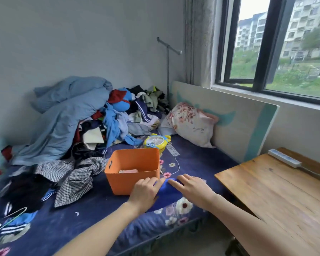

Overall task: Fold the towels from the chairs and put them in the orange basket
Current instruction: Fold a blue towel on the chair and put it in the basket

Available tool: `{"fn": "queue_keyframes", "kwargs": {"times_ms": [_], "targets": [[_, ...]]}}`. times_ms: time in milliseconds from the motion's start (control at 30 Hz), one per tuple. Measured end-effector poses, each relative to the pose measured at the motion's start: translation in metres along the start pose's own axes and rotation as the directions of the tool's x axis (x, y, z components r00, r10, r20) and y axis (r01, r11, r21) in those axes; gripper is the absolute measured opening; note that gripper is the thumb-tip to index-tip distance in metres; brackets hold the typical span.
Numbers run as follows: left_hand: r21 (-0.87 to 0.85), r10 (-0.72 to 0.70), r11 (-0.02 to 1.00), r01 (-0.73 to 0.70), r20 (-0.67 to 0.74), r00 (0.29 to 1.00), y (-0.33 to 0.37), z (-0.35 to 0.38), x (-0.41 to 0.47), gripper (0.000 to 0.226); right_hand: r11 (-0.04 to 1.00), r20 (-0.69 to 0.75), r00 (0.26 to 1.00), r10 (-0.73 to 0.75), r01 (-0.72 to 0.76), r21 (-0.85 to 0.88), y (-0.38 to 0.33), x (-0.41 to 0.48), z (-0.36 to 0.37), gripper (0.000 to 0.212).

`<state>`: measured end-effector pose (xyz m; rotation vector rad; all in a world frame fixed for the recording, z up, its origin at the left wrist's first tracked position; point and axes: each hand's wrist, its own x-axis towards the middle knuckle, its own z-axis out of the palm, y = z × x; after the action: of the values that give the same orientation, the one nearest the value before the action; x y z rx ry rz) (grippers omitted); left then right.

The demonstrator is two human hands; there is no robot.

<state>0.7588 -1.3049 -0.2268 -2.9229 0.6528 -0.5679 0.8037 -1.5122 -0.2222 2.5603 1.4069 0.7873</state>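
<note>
Hands lie flat, fingers nearly straight: our left hand [146, 193] and right hand [192, 189] press the folded bright blue cloth towel [167, 194] onto the navy floral bed sheet [92, 209], just beside the near right corner of the orange plastic basket [129, 182]. We judge the fold may spring open as we lift, since neither hand grips it. Its long axis runs away from us, the far end pointing slightly right, past that corner.
</note>
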Motion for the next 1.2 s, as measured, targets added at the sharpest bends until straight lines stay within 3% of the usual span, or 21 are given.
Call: {"fn": "queue_keyframes", "kwargs": {"times_ms": [133,233,433,533,600,700,800,900,967,1100,1200], "targets": [[0.012,-0.019,1.0,0.019,0.033,0.999,-0.061,0.006,-0.032,0.074,0.998,0.046,0.999,-0.017,0.014,0.062,-0.039,0.057,0.017,0.085],[0.011,-0.048,0.999,0.048,0.023,0.999,-0.106,0.013,-0.055,0.05,0.994,0.059,0.998,-0.03,0.024,0.111,-0.069,0.097,0.034,0.081],[-0.058,-0.042,0.997,0.049,0.116,0.992,-0.161,0.03,-0.076,0.052,0.97,0.228,0.973,0.033,-0.086,0.227,-0.105,0.144,0.057,0.081],[-0.104,-0.076,0.99,0.093,0.153,0.985,-0.177,0.039,-0.074,0.042,0.943,0.276,0.956,0.105,-0.183,0.278,-0.104,0.16,0.065,0.07],[-0.154,-0.117,0.977,0.146,0.184,0.976,-0.186,0.046,-0.069,0.047,0.93,0.299,0.947,0.115,-0.209,0.301,-0.1,0.169,0.072,0.066],[-0.24,-0.137,0.944,0.226,0.34,0.931,-0.198,0.052,-0.053,0.051,0.908,0.339,0.931,0.135,-0.253,0.335,-0.088,0.184,0.088,0.056],[-0.308,-0.191,0.88,0.362,0.467,0.863,-0.211,0.067,-0.036,0.062,0.893,0.272,0.95,0.151,-0.249,0.376,-0.072,0.205,0.106,0.052],[-0.32,-0.278,0.812,0.489,0.524,0.805,-0.226,0.098,-0.016,0.084,0.865,0.292,0.949,0.116,-0.241,0.44,-0.046,0.232,0.139,0.051],[-0.288,-0.363,0.783,0.552,0.509,0.78,-0.232,0.119,0.0,0.094,0.868,0.224,0.972,0.069,-0.169,0.467,-0.024,0.254,0.163,0.05],[-0.216,-0.55,0.708,0.673,0.429,0.717,-0.245,0.148,0.034,0.076,0.856,0.228,0.972,-0.062,-0.066,0.513,0.009,0.296,0.192,0.056],[-0.262,-0.587,0.637,0.725,0.446,0.676,-0.265,0.16,0.063,0.063,0.873,0.269,0.957,-0.106,-0.04,0.486,0.038,0.319,0.216,0.058]]}}
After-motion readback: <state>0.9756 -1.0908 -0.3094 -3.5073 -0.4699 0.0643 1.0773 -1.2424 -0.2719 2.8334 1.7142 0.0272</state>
